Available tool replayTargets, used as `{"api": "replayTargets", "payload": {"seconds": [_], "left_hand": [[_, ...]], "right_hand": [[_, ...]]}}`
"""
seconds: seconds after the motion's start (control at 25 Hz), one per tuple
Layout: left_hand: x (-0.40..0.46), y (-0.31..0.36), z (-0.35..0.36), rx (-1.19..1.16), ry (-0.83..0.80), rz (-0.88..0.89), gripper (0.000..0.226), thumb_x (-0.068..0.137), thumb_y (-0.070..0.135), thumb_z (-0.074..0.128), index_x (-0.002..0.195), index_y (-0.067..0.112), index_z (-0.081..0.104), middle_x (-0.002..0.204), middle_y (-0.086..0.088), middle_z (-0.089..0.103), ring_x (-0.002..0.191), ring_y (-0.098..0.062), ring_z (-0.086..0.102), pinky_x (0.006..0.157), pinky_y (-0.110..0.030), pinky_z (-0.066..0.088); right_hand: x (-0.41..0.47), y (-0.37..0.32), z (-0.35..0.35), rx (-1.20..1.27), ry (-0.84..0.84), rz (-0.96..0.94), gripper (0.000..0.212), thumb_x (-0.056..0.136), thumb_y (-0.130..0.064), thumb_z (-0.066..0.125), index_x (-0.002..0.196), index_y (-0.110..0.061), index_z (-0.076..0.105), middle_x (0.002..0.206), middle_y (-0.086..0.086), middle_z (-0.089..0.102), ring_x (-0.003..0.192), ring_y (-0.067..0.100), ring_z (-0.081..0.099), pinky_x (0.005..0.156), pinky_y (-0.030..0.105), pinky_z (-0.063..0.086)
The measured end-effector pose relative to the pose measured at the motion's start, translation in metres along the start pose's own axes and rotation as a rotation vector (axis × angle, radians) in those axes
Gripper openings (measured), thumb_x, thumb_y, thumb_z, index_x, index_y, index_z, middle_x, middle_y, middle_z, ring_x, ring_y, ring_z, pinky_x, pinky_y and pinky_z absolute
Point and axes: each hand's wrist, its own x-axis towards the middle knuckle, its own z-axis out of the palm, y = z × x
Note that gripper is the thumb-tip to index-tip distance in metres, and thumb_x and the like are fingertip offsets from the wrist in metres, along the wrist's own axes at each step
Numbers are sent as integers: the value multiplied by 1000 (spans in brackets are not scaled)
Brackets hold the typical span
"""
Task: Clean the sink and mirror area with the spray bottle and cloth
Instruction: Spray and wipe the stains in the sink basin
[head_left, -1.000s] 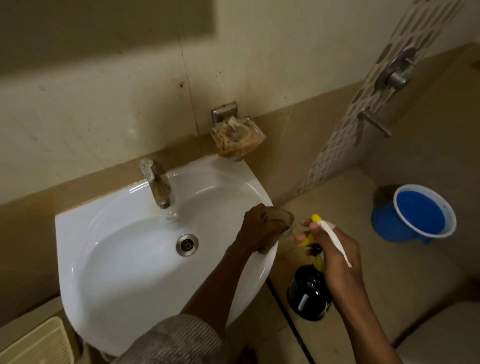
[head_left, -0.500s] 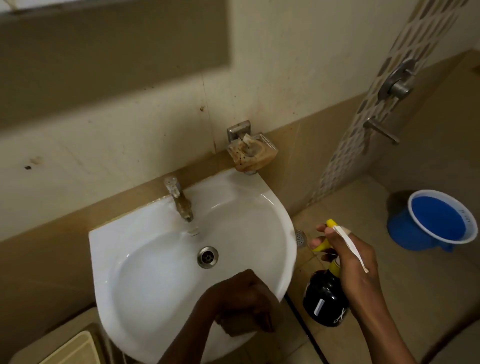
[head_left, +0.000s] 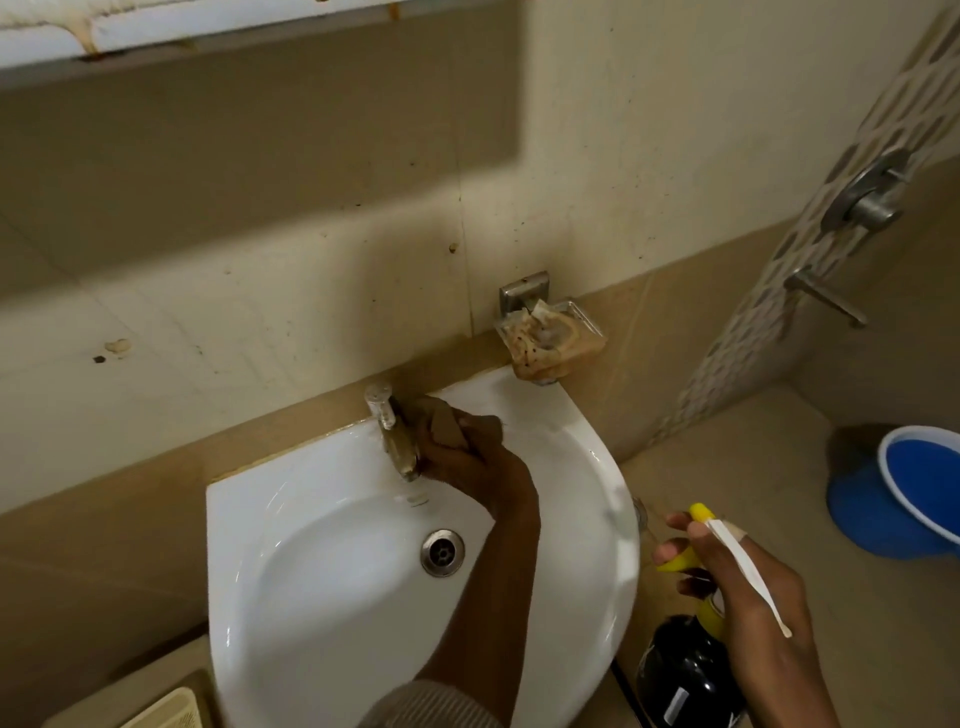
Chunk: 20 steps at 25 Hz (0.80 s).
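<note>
White sink (head_left: 322, 597) on the left, drain (head_left: 442, 553) in the middle of the bowl. The left hand (head_left: 467, 462) reaches across it and is curled tight around a brownish cloth (head_left: 441, 423), pushing it right up against the tap (head_left: 395, 436) at the back rim. Grimy soap dish (head_left: 550, 338) on the wall just above. Off past the sink's right edge, the right hand (head_left: 748, 582) is wrapped round the spray bottle (head_left: 685, 670), fingers on the yellow trigger, black body hanging below. Blue bucket (head_left: 904, 493) sits on the floor far right.

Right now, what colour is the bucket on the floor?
Blue, with a white rim: the bucket shows at the right edge of the head view.
</note>
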Motion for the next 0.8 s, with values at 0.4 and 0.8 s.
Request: {"api": "replayTargets", "payload": {"seconds": [0.4, 0.8], "left_hand": [[35, -53, 8, 710, -388, 542, 52, 93, 22, 62, 139, 4, 46, 138, -22, 48, 125, -41, 49, 99, -55, 48], [-59, -54, 26, 459, -886, 769, 34, 83, 30, 52, 110, 15, 66, 129, -5, 57, 122, -20, 41, 112, -48, 33]], "right_hand": [[26, 11, -3, 48, 6, 59, 20, 100, -23, 64, 98, -14, 81, 82, 6, 83, 93, 40, 74, 74, 40, 55], [30, 6, -22, 15, 55, -25, 32, 95, -36, 59, 104, -16, 81, 82, 4, 82, 90, 30, 74, 81, 43, 57]]}}
